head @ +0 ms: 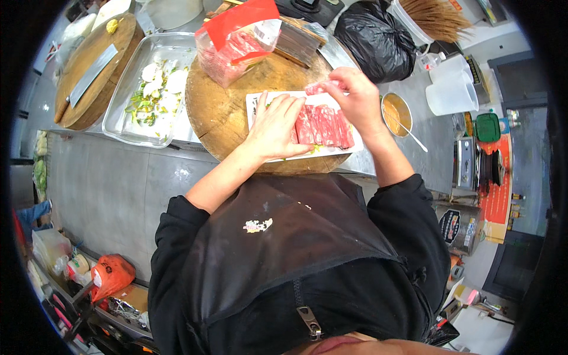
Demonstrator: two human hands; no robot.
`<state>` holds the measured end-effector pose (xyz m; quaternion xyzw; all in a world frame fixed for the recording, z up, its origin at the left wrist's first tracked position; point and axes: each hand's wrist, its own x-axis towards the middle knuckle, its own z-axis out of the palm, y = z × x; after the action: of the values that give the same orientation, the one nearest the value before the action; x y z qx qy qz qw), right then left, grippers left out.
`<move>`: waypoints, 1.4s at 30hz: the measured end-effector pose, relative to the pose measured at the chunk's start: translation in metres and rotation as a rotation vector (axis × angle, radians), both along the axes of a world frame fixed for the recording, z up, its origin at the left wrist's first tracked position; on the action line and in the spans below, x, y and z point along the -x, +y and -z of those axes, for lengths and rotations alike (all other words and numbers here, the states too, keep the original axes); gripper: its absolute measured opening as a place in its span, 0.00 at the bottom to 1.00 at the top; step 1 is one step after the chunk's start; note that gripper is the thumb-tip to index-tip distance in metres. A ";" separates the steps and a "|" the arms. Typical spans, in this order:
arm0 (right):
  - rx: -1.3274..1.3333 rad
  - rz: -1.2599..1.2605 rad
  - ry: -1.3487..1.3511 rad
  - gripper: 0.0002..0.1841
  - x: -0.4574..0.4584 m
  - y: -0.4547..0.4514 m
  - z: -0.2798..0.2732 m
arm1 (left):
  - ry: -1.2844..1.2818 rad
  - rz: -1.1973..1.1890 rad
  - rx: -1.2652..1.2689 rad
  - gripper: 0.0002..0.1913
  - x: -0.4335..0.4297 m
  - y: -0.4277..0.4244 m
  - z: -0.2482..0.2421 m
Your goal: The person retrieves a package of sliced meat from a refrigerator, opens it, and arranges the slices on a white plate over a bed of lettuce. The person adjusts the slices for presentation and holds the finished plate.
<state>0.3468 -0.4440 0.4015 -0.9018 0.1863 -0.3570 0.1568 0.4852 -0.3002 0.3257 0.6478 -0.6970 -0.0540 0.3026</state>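
Note:
A white rectangular plate [327,154] lies on a round wooden chopping block [213,104]. Thin slices of marbled red meat [324,126] overlap in a row across it, with bits of yellow-green vegetable showing at their near edge. My left hand [277,126] is spread over the left end of the plate and the row, fingers toward the far rim and thumb along the near side. Above the plate's far right part, my right hand [355,91] pinches a slice of meat [320,87]. The plate's left portion is partly hidden under my left hand.
Behind the plate stands a red-and-clear bag of meat [239,44] beside a cleaver [298,42]. To the left are a clear tray with chopped vegetables [117,111] and another block [100,49] bearing a knife [94,73]. A sauce bowl with spoon [396,116] sits right, near a black bag [375,40].

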 end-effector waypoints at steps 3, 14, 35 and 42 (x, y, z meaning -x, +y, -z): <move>0.232 0.075 0.051 0.13 0.008 0.025 0.021 | 0.002 -0.017 0.029 0.50 0.002 -0.001 0.000; -0.180 -0.238 0.355 0.39 0.044 0.013 0.012 | 0.053 0.039 -0.050 0.51 -0.003 0.002 -0.005; 0.083 -0.638 0.225 0.20 -0.106 -0.025 -0.067 | -0.130 0.087 -0.061 0.50 0.013 -0.010 -0.016; 0.147 -0.438 1.027 0.25 -0.204 -0.013 -0.034 | -0.036 0.061 -0.006 0.47 0.009 -0.001 -0.015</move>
<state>0.5506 -0.4566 0.4357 -0.9859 0.0220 0.1568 0.0533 0.4761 -0.3012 0.3408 0.6281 -0.7216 -0.0536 0.2861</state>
